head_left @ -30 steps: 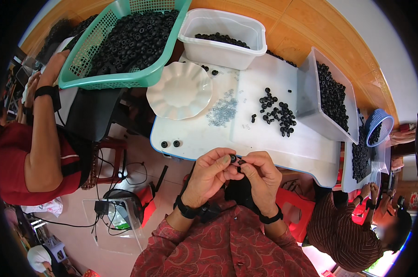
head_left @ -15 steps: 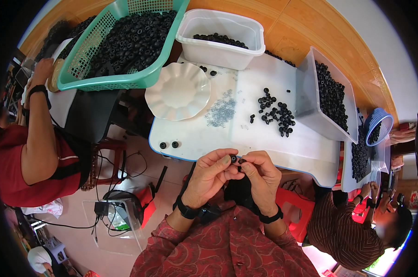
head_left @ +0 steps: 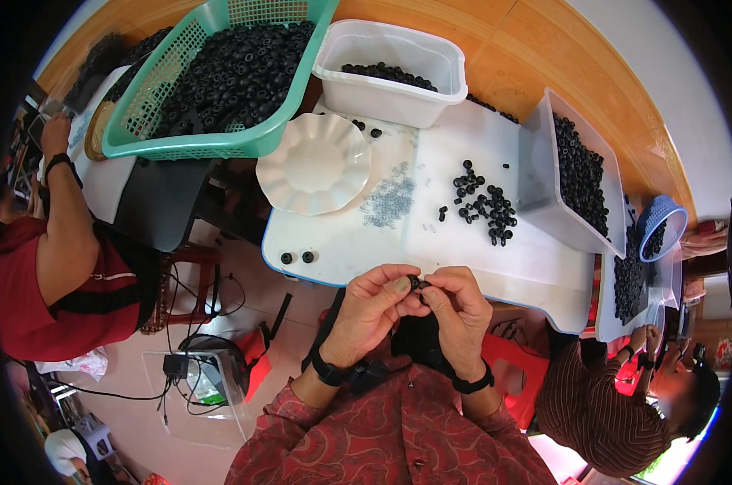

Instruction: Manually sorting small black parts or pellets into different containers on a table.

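My left hand point(head_left: 367, 314) pinches a small round black part point(head_left: 415, 283) just past the near edge of the white table. Meeting it there, the fingertips of my right hand point(head_left: 460, 317) close on a smaller black piece, mostly hidden by the fingers. The two pieces touch or nearly touch. Two black rings point(head_left: 297, 258) sit on the table's near left corner. Farther in lies a patch of tiny silvery bits point(head_left: 389, 198), perhaps springs, and to its right a loose cluster of small black parts point(head_left: 487, 206).
A cream scalloped plate point(head_left: 313, 166), a green basket point(head_left: 200, 147) of black parts, a white bin point(head_left: 390, 103) and a translucent bin point(head_left: 540, 190) stand around the white table point(head_left: 463, 259). Co-workers sit at left point(head_left: 67, 275) and right point(head_left: 600, 404). A red stool point(head_left: 515, 368) is beside me.
The round black part has turned between my fingers, its hole facing me less, and the two pieces are closer together. The left co-worker's arm has shifted. The view has tilted slightly.
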`<state>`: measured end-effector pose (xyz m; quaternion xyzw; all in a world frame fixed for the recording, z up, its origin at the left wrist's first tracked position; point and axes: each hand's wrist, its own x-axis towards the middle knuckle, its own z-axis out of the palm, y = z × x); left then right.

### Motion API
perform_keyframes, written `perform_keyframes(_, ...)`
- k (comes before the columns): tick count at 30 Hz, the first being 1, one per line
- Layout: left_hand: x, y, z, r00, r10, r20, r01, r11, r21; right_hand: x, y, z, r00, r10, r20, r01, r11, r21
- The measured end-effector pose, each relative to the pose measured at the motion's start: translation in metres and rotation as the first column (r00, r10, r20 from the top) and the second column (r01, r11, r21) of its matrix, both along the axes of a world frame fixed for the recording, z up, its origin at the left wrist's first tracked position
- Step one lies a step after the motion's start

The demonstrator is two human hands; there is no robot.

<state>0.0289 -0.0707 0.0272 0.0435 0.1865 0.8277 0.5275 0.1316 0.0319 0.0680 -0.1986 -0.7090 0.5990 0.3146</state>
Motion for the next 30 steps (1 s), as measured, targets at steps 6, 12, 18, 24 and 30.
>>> perform_keyframes(6, 0.0005, -0.0003, -0.0003, 1.0, 0.009, -0.024, -0.01, 1.0, -0.013, -0.0017, -0.0004, 0.0, 1.0, -0.011, 0.01, 0.011, 0.999, 0.043)
perform_keyframes(12, 0.0015, -0.0009, -0.003, 0.998, 0.023, -0.05, -0.024, 1.0, -0.008, -0.0026, -0.0003, 0.0008, 1.0, -0.014, 0.016, 0.012, 0.995, 0.101)
perform_keyframes(18, 0.0032, -0.0017, 0.0004, 0.993, 0.052, -0.106, -0.058, 0.997, -0.06, -0.0027, 0.0017, 0.0014, 0.997, -0.051, 0.066, 0.03, 0.958, 0.285)
perform_keyframes(24, 0.0056, -0.0011, -0.0018, 0.987, 0.082, -0.135, -0.093, 0.993, -0.071, -0.0038, -0.0003, 0.0053, 0.998, -0.036, 0.048, 0.023, 0.967, 0.255)
perform_keyframes(30, 0.0071, -0.0015, -0.0015, 0.979, 0.103, -0.178, -0.123, 0.987, -0.103, -0.0021, 0.0032, 0.0021, 0.999, -0.002, 0.044, -0.011, 0.952, 0.305)
